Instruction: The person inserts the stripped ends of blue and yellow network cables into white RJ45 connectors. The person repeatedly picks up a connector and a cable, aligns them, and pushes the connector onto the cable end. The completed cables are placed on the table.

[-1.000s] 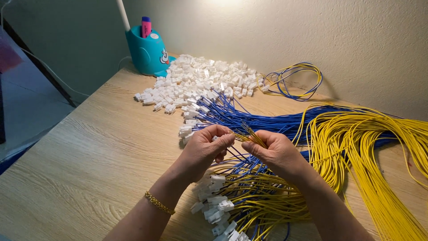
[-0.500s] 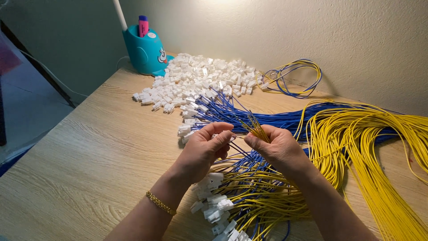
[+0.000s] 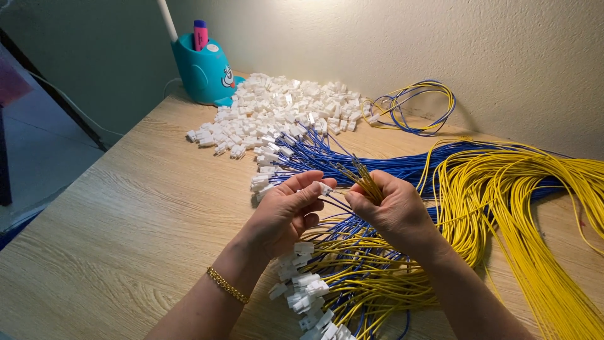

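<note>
Head view: a small white connector (image 3: 323,188) sits pinched between the thumb and fingertips of the left hand (image 3: 286,211), held up just above the desk (image 3: 119,226) with its open end turned toward the right hand (image 3: 393,211), seemingly so a wire end can meet it squarely. A blue wire (image 3: 336,203) runs from the connector across the narrow gap between the two hands. The right hand is closed around a bunch of yellow wires (image 3: 363,179), their metal tips fanned up and away past its knuckles; gripped so near the tips, they stay stiff and easy to pick from. Below both wrists lies a heap of finished leads (image 3: 314,296), blue and yellow wires ending in white connectors, near enough to drop work onto. Beyond the fingertips a sheaf of blue wires (image 3: 371,165) already carrying connectors spreads toward a pile of loose connectors (image 3: 277,110). Right of the right hand, long yellow loops (image 3: 503,195) drape over the desk. Farther out against the wall (image 3: 440,44) lie a small coil (image 3: 412,107) and, past the left hand, a teal pen holder (image 3: 204,72). A gold bracelet (image 3: 228,286) circles the left wrist.
</note>
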